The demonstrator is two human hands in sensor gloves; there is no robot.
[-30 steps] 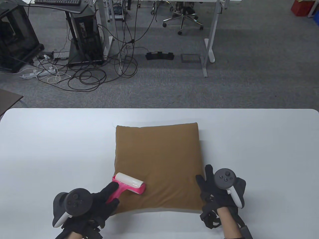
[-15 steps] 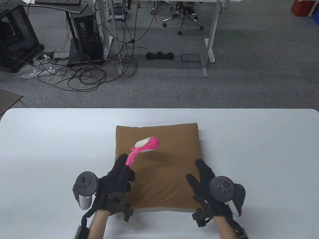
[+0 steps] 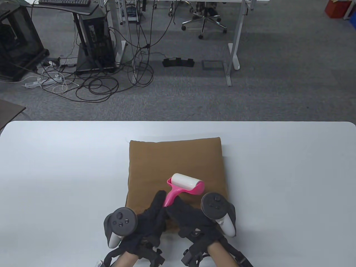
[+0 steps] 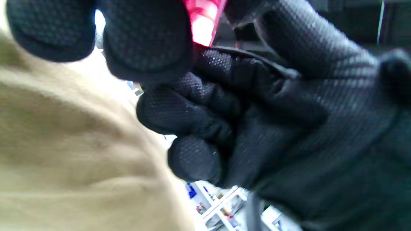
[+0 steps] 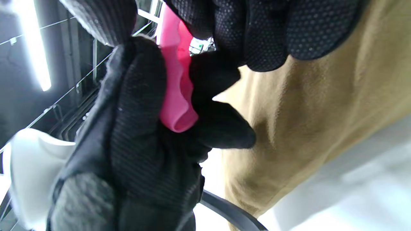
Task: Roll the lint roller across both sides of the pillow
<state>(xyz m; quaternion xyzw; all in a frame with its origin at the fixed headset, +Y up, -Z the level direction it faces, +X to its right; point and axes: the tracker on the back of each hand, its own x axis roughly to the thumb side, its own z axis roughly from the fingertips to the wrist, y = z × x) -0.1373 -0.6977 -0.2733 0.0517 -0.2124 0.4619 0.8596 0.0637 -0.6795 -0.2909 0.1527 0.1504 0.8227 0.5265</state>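
While the grey carpeted room stretches away beyond it, with a black computer tower, a tangle of black cables and a wheeled office chair on the floor, the wide white table fills the near half of the table view. Flat at the middle of that table lies the square tan fabric pillow, its near edge hidden under my gloves.

My left hand in its black sensor glove sits over the pillow's near edge, left of centre, with a dark grey tracker strapped to its back. My right hand, gloved the same, is pressed right against it, its own tracker toward the pillow's near right corner. Both hands meet on the handle of the pink plastic lint roller with a white sticky roll. In the right wrist view my fingers are curled closed around the pink handle. In the left wrist view my fingers are bent close around the handle too, though whether they truly grip it or only rest against it I cannot tell.

The roll itself lies on the pillow's top face, in the near half, a little right of centre, with the handle slanting back toward me.
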